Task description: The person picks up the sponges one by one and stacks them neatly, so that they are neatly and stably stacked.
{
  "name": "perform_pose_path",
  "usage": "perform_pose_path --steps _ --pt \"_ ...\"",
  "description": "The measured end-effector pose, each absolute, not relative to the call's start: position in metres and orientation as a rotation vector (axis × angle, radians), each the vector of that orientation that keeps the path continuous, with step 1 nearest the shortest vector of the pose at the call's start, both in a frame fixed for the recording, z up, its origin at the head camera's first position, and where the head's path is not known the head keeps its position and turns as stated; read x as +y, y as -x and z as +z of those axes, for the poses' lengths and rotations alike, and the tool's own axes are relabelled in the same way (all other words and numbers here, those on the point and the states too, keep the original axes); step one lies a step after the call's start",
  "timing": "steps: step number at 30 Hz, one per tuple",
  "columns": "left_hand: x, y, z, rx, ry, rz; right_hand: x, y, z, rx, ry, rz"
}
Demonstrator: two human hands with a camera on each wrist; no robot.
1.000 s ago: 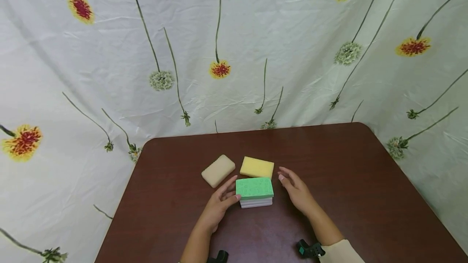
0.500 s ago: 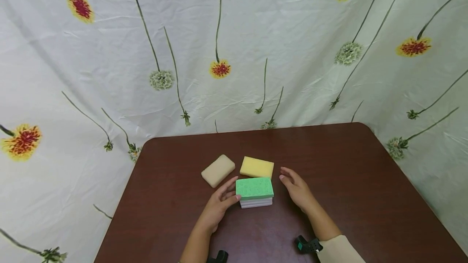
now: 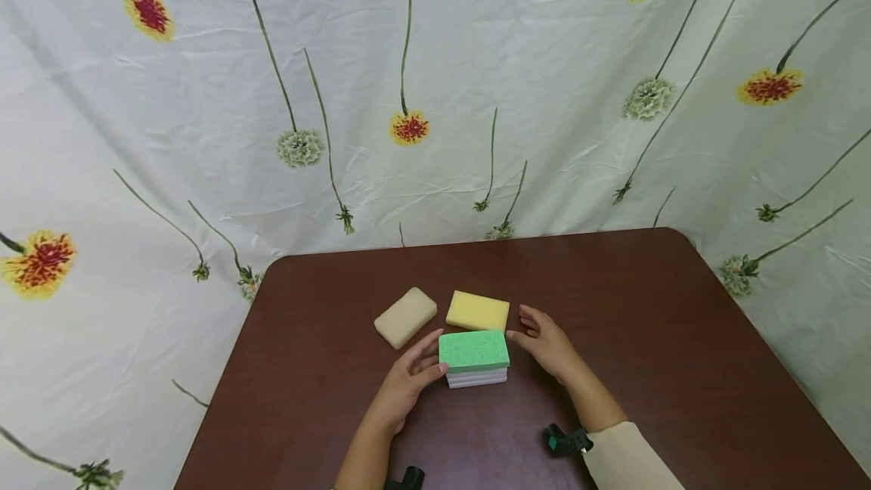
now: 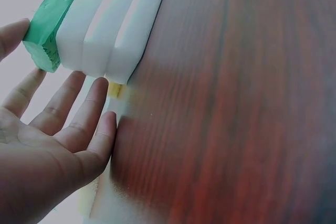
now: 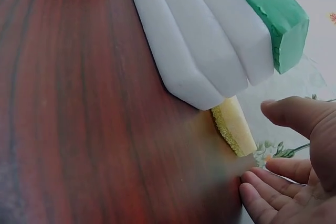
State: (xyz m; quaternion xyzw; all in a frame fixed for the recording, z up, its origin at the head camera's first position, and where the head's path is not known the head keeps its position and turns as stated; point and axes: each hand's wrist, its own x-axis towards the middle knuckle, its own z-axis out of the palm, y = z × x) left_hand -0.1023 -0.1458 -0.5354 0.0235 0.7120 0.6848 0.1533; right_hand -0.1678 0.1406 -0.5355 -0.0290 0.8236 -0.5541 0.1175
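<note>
Head view: left hand (image 3: 403, 384) and right hand (image 3: 553, 348) flank the green sponge (image 3: 473, 351), fingers wide — light, even pressure should keep the white blocks (image 3: 477, 378) aligned!

Right: cream sleeve (image 3: 629, 457), black strapped wrist device (image 3: 568, 441) with small green patch (image 3: 552, 442). Left: second black wrist device (image 3: 410, 478).

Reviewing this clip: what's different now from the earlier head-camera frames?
The right hand has moved slightly forward and inward, its thumb nearer the green sponge but apart from it. Nothing was taken hold of or let go. The left hand stayed at that sponge's left side; the white pieces, yellow sponge and beige sponge stayed put.
</note>
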Motion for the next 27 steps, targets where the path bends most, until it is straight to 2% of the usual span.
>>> perform_pose_path --steps 27 --pt "-0.145 0.102 -0.533 2.04 -0.066 1.949 0.134 0.191 -0.543 2.557 0.179 -1.451"
